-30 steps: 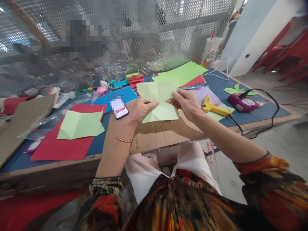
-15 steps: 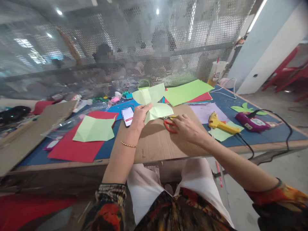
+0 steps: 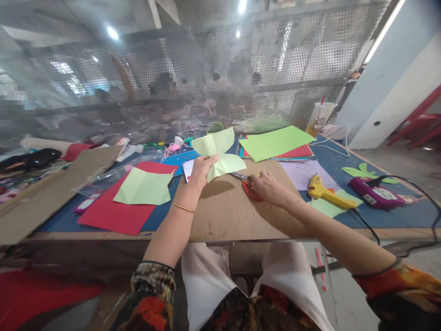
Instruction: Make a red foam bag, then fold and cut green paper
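My left hand (image 3: 203, 170) pinches a creased pale green paper cutout (image 3: 225, 163) and holds it up over a cardboard sheet (image 3: 227, 216). Rounded lobes and a deep notch mark the cutout's outline. My right hand (image 3: 265, 186) is closed around the orange handles of a pair of scissors (image 3: 251, 188). Their metal blades point left, close beneath the paper's lower right lobe; the tips are partly out of sight. A phone (image 3: 188, 168) lies behind my left hand, mostly covered by it.
Pale green paper (image 3: 144, 186) rests on red sheets (image 3: 113, 216) at left. Bright green sheets (image 3: 279, 141) lie at the back. To the right are a yellow glue gun (image 3: 330, 195), a purple power strip (image 3: 375, 193) with a cord, and a drink cup (image 3: 320, 118).
My right hand and the scissors have shifted slightly, and the blades now show more, lying just below the paper. The left hand keeps its pinch. The whole view has tilted and shifted a little.
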A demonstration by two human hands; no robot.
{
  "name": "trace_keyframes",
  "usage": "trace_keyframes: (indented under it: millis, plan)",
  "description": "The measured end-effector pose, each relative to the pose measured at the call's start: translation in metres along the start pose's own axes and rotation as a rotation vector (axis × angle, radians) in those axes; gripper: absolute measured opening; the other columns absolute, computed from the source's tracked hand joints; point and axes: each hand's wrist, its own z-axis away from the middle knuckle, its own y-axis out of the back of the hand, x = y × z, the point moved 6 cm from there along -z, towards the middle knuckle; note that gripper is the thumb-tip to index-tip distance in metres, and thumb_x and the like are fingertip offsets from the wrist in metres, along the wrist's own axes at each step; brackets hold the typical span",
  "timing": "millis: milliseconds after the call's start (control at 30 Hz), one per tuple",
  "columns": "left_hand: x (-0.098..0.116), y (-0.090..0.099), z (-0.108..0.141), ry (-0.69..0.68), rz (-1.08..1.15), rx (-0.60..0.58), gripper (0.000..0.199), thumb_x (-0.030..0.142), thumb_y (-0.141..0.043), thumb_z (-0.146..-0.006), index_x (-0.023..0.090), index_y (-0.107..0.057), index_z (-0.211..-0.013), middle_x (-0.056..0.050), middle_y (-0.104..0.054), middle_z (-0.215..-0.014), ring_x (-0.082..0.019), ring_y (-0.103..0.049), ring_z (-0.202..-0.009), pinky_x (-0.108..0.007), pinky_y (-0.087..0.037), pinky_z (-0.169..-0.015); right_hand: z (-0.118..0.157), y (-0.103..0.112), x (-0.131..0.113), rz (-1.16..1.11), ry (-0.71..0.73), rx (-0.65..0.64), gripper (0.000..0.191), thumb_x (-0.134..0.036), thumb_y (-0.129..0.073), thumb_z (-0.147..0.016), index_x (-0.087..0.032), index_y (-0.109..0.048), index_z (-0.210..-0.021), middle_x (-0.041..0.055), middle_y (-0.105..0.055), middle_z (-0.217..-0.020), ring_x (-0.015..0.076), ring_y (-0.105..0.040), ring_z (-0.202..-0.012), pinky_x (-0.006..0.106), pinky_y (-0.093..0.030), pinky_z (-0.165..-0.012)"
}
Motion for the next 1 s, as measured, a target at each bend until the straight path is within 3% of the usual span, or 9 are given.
trace_keyframes:
  millis: [167, 333, 500, 600, 700, 800, 1000]
  plan:
    - [-0.005, 0.003, -0.001, -0.016, -0.001, 0.025, 0.039, 0.035, -0.103, -0.048, 0.015, -0.079, -0.071, -0.009, -0.081, -0.07, -0.025, -0.076, -0.065, -0.036, -0.061, -0.064, -0.001, 0.004, 0.009, -0.116, -0.071, -0.093, 0.031, -0.022, -0.056, -0.103, -0.007, -0.073, -0.124, 0.0254, -0.077, -0.114, 0.0321, -0.074, -0.102, 0.034, -0.043, -0.079]
    - [0.003, 0.011, -0.002, -0.09, -0.004, 0.09, 0.039, 0.04, -0.103, -0.051, 0.017, -0.079, -0.072, -0.007, -0.081, -0.072, -0.027, -0.079, -0.076, -0.037, -0.063, -0.072, 0.001, 0.012, 0.015, -0.318, -0.087, -0.129, 0.037, -0.033, -0.064, -0.097, -0.015, -0.076, -0.127, 0.0164, -0.083, -0.113, 0.0262, -0.077, -0.095, 0.03, -0.049, -0.073]
    - [0.012, 0.021, -0.003, -0.106, -0.011, 0.139, 0.035, 0.041, -0.102, -0.055, 0.018, -0.079, -0.07, -0.007, -0.081, -0.072, -0.029, -0.08, -0.077, -0.038, -0.065, -0.072, 0.009, 0.005, 0.02, -0.9, -0.112, -0.099, 0.037, -0.048, -0.075, -0.082, -0.016, -0.08, -0.102, 0.006, -0.077, -0.078, 0.0194, -0.066, -0.066, 0.028, -0.044, -0.055]
    - [0.016, 0.027, -0.005, -0.114, 0.012, 0.166, 0.032, 0.038, -0.101, -0.056, 0.018, -0.079, -0.069, -0.008, -0.081, -0.072, -0.028, -0.08, -0.078, -0.036, -0.066, -0.071, 0.014, -0.004, 0.028, -1.237, -0.209, -0.033, 0.051, -0.052, -0.081, -0.071, -0.017, -0.072, -0.106, -0.0039, -0.06, -0.059, 0.0149, -0.053, -0.048, 0.027, -0.037, -0.045]
    - [0.021, 0.032, -0.005, -0.142, 0.023, 0.193, 0.028, 0.035, -0.099, -0.06, 0.018, -0.079, -0.069, -0.009, -0.083, -0.076, -0.028, -0.081, -0.082, -0.036, -0.067, -0.073, 0.018, -0.003, 0.034, -1.46, -0.245, 0.078, 0.067, -0.052, -0.09, -0.06, -0.022, -0.063, -0.113, -0.0075, -0.06, -0.064, 0.012, -0.049, -0.043, 0.027, -0.038, -0.042]
    - [0.025, 0.036, -0.005, -0.166, 0.012, 0.208, 0.026, 0.034, -0.097, -0.063, 0.017, -0.079, -0.071, -0.01, -0.082, -0.076, -0.03, -0.082, -0.086, -0.038, -0.069, -0.076, 0.021, 0.007, 0.033, -1.501, -0.196, 0.112, 0.07, -0.058, -0.094, -0.059, -0.025, -0.059, -0.11, -0.0074, -0.061, -0.072, 0.0087, -0.045, -0.046, 0.025, -0.035, -0.043]
    - [0.031, 0.036, -0.001, -0.194, -0.02, 0.189, 0.031, 0.04, -0.099, -0.064, 0.019, -0.077, -0.069, -0.009, -0.081, -0.073, -0.034, -0.083, -0.091, -0.043, -0.07, -0.08, 0.028, 0.023, 0.019, -1.219, -0.053, -0.036, 0.067, -0.081, -0.084, -0.065, -0.023, -0.06, -0.088, -0.0066, -0.05, -0.063, 0.0118, -0.045, -0.053, 0.028, -0.034, -0.049]
